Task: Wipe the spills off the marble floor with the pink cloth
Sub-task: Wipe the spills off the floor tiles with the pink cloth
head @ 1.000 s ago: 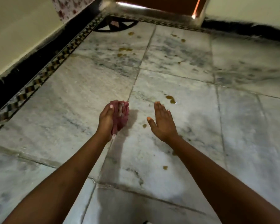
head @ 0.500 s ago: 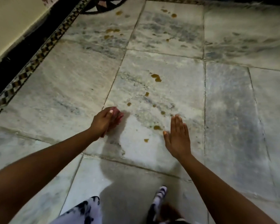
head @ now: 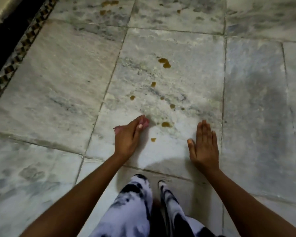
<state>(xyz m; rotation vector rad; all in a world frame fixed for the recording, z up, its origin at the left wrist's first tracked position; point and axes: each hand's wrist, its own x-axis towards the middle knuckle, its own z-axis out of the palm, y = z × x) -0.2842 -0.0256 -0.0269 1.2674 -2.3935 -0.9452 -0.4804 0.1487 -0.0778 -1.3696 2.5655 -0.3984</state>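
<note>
My left hand (head: 127, 136) is closed around the bunched pink cloth (head: 145, 122), of which only small bits show past the fingers. It hovers low over the marble floor (head: 58, 86), just left of a brown spill drop (head: 166, 124). More brown spills dot the same tile: a small drop (head: 153, 139), a larger blot (head: 164, 62) and several further ones toward the top edge (head: 108, 4). My right hand (head: 203, 146) is flat and empty, fingers together, palm facing left, to the right of the drops.
My legs in white-and-black patterned trousers (head: 137, 207) fill the bottom centre. A black border with a brown patterned strip (head: 19, 53) runs along the left wall. Grout lines divide the grey-veined tiles.
The view has tilted down and my legs have come into sight. Both hands have dropped lower toward the floor, the left one with the cloth now beside the nearest drops.
</note>
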